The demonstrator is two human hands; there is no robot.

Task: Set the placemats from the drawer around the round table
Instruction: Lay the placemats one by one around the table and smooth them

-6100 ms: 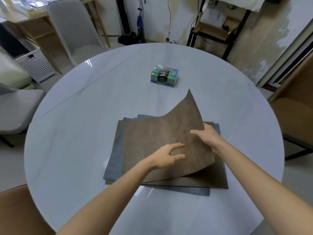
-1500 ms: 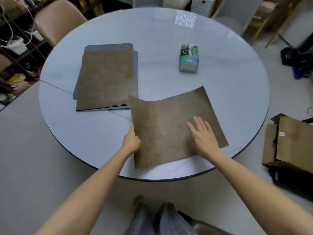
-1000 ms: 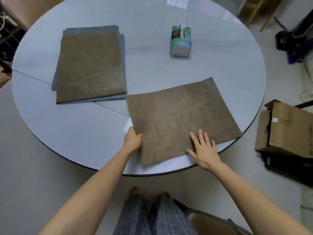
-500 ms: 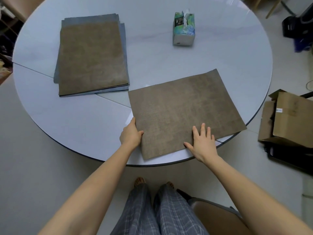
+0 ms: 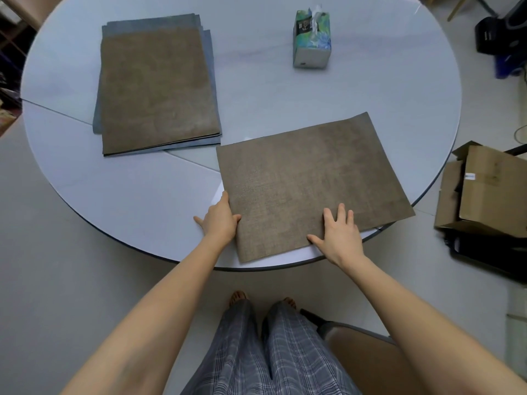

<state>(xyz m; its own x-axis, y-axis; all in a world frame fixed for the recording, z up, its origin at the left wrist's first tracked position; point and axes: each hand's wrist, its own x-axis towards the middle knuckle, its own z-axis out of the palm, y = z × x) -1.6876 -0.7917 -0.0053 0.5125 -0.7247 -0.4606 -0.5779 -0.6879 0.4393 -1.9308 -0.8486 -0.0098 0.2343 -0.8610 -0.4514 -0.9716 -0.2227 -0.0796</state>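
A brown placemat (image 5: 310, 183) lies flat on the near part of the round table (image 5: 370, 81), turned at a slant so its right corner sits at, perhaps just over, the rim. The left hand (image 5: 219, 219) holds the mat's left edge, its fingers curled against that edge with the thumb side on the mat's surface; whether they reach underneath cannot be told. The right hand (image 5: 338, 236) rests flat on the near edge with fingers straight and slightly spread. The step in hand looks like squaring this mat at its seat: it would go best to press lightly with the flat hand as a pivot, swing the left edge until the long side follows the table's rim, then draw the corner inboard so nothing overhangs. Farther in on the left, well apart, sits the stack of remaining placemats (image 5: 156, 84), brown on top with grey-blue ones beneath. A tissue box (image 5: 312, 41) stands near the middle, and a cardboard box (image 5: 484, 189) sits on the floor to the right.
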